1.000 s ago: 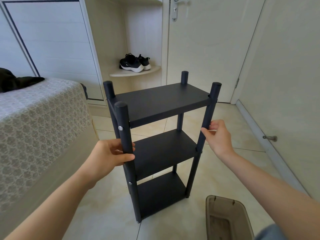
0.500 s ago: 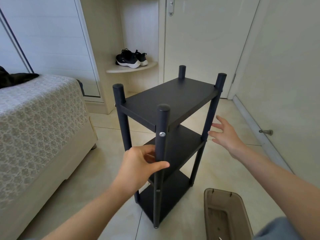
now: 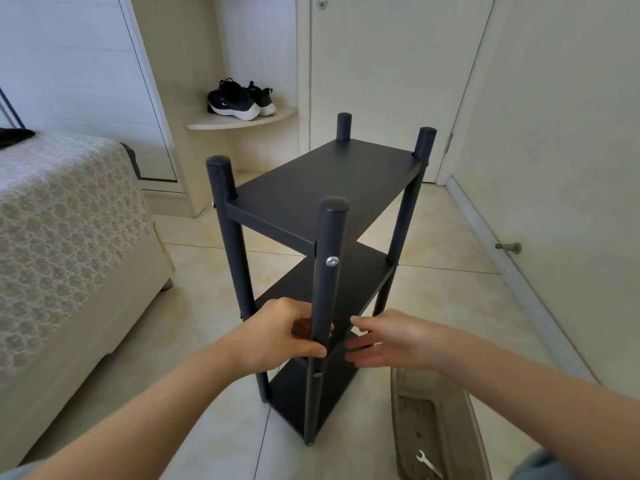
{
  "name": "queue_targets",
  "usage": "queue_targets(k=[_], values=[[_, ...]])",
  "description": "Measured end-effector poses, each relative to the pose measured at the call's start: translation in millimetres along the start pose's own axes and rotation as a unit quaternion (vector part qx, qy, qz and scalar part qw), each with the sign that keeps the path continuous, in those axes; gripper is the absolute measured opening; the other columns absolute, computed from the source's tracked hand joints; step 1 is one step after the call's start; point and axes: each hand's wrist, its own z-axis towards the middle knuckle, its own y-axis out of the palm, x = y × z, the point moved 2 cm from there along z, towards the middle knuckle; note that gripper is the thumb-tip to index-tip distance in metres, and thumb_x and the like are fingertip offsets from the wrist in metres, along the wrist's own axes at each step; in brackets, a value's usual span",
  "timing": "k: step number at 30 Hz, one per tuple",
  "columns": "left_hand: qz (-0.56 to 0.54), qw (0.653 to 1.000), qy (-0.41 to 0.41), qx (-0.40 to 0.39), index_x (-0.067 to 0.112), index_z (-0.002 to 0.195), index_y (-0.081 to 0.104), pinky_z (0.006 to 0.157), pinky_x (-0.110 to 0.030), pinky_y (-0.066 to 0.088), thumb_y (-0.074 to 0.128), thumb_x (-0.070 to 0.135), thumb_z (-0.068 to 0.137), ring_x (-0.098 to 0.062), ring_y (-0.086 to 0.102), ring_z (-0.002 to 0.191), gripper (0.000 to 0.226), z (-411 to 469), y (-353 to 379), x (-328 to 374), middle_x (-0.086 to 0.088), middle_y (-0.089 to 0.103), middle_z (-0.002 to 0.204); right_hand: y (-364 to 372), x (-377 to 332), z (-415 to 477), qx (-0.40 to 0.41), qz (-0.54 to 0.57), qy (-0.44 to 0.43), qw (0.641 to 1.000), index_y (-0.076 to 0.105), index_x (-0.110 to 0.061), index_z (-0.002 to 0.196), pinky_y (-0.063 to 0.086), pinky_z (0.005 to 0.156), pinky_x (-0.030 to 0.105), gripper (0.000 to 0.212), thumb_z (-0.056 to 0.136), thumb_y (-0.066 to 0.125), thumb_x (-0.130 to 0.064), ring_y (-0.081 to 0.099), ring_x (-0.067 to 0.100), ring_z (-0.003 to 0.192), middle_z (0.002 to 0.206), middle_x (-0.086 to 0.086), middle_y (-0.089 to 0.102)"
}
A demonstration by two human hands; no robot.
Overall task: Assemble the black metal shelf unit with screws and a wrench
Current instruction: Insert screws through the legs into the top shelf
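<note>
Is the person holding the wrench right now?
No, the wrench lies in the brown tray on the floor, while the left hand grips the shelf unit's near post and the right hand is open.

A left hand is gripping the nearest post of an upright black shelf unit while the right hand is reaching in beside it, fingers straight.

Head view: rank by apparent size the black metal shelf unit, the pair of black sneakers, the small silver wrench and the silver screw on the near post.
1. black metal shelf unit
2. pair of black sneakers, though far off
3. small silver wrench
4. silver screw on the near post, smallest
</note>
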Motion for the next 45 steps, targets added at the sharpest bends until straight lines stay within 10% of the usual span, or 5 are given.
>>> queue_targets(k=[7, 13, 29, 35, 45], values=[[-0.008, 0.999, 0.026, -0.023, 0.042, 0.104, 0.060, 0.096, -0.024, 0.054, 0.071, 0.017, 0.093, -0.008, 0.067, 0.103, 0.030, -4.8, 0.4, 4.9, 0.017, 0.067, 0.105, 21.5, 4.6, 12.4, -0.001, 0.054, -0.008, 0.998, 0.058, 0.002, 0.120, 0.060, 0.083, 0.045, 0.026, 0.099, 0.057, -0.013, 0.073, 0.034, 0.093, 0.099, 0.020, 0.074], [-0.039, 0.997, 0.057, 0.018, 0.045, 0.114, 0.056, 0.089, -0.022, 0.056, 0.074, 0.016, 0.090, -0.005, 0.068, 0.101, 0.041, -7.7, -13.0, 10.3, 0.013, 0.072, 0.102, 28.7, -2.2, 4.8, 0.004, 0.076, -0.018, 0.997, 0.054, 0.002, 0.123, 0.060, 0.057, 0.039, 0.027, 0.098, 0.056, -0.008, 0.074, 0.035, 0.084, 0.093, 0.022, 0.074], [-0.205, 0.954, 0.081, 0.202, 0.038, 0.141, 0.044, 0.077, -0.021, 0.059, 0.060, 0.024, 0.100, -0.008, 0.070, 0.099, 0.046, 10.7, -24.6, 25.8, 0.002, 0.070, 0.111, 32.7, -42.4, 0.0, -0.012, 0.173, -0.081, 0.982, 0.055, 0.001, 0.124, 0.061, 0.063, 0.044, 0.030, 0.096, 0.060, -0.007, 0.073, 0.038, 0.087, 0.096, 0.025, 0.073], [-0.275, 0.935, 0.080, 0.211, 0.055, 0.121, 0.051, 0.072, -0.022, 0.059, 0.057, 0.019, 0.101, -0.018, 0.073, 0.093, 0.042, 20.9, -28.1, 30.3, 0.000, 0.071, 0.102, 32.4, -51.4, 1.8, -0.007, 0.175, -0.102, 0.979, 0.056, 0.002, 0.123, 0.061, 0.061, 0.039, 0.028, 0.097, 0.058, -0.009, 0.074, 0.035, 0.087, 0.096, 0.024, 0.073], [-0.248, 0.939, 0.083, 0.225, 0.054, 0.121, 0.049, 0.072, -0.022, 0.060, 0.057, 0.022, 0.101, -0.014, 0.073, 0.091, 0.039, 44.0, -31.0, 34.5, -0.007, 0.068, 0.104, -5.9, -38.9, -1.5, 0.035, 0.020, -0.076, 0.996, 0.061, -0.006, 0.118, 0.054, 0.096, 0.044, 0.029, 0.099, 0.057, -0.027, 0.072, 0.028, 0.099, 0.106, 0.012, 0.074]])
